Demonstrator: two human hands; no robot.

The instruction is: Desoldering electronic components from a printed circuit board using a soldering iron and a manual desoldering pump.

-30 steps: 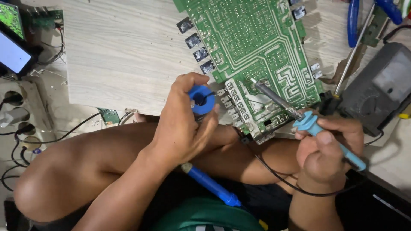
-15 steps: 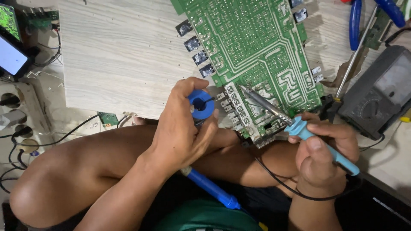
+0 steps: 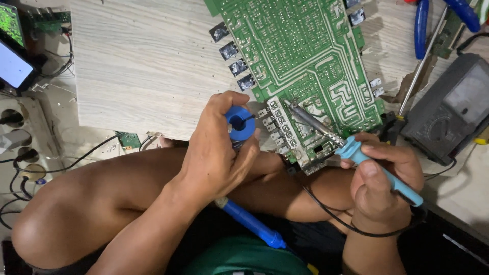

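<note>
Two hands engaged: right hand (image 3: pixel 383 175) grips soldering iron (image 3: pixel 351 147), tip on green circuit board (image 3: pixel 300 61) near its lower edge; left hand (image 3: pixel 216 153) clasps blue solder spool (image 3: pixel 240 122); joint seemingly unfinished.

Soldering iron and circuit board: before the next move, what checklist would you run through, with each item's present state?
1. Right hand grips the soldering iron firmly: ok.
2. Iron tip rests on the circuit board: ok.
3. Left hand holds the blue solder spool: ok.
4. Solder wire reaches the tip: cannot tell, too thin.
5. Iron's black cord clear of the tip: ok.
6. Board lies flat on the wooden board: not ok, its near edge overhangs.
</note>
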